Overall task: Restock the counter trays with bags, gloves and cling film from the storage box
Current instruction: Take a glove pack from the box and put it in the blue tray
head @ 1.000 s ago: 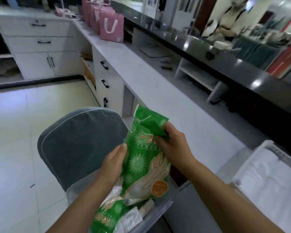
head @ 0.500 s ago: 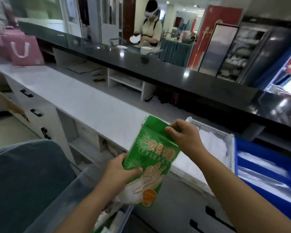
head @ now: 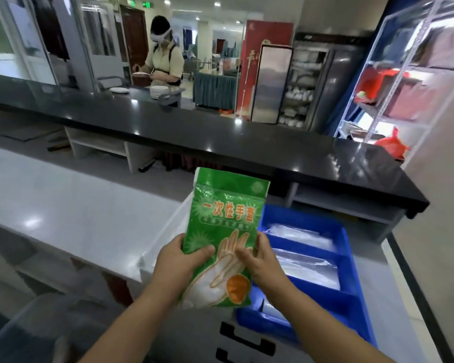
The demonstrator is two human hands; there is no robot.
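A green pack of disposable gloves stands upright in both my hands above the counter's front edge. My left hand grips its lower left side, thumb across the front. My right hand grips its lower right edge. Behind the pack lies a white tray, mostly hidden. To the right sits a blue tray with compartments that hold clear plastic film or bags. The clear storage box shows blurred at the lower left.
A white counter runs to the left, with a raised black counter behind it. Dark drawer handles sit below the trays. A person stands beyond the black counter by stacked plates. A metal shelf rack stands at the far right.
The view swung right from the storage box to the trays. The glove pack rose upright over the trays, and my right hand slid from its top corner down to its lower right edge.
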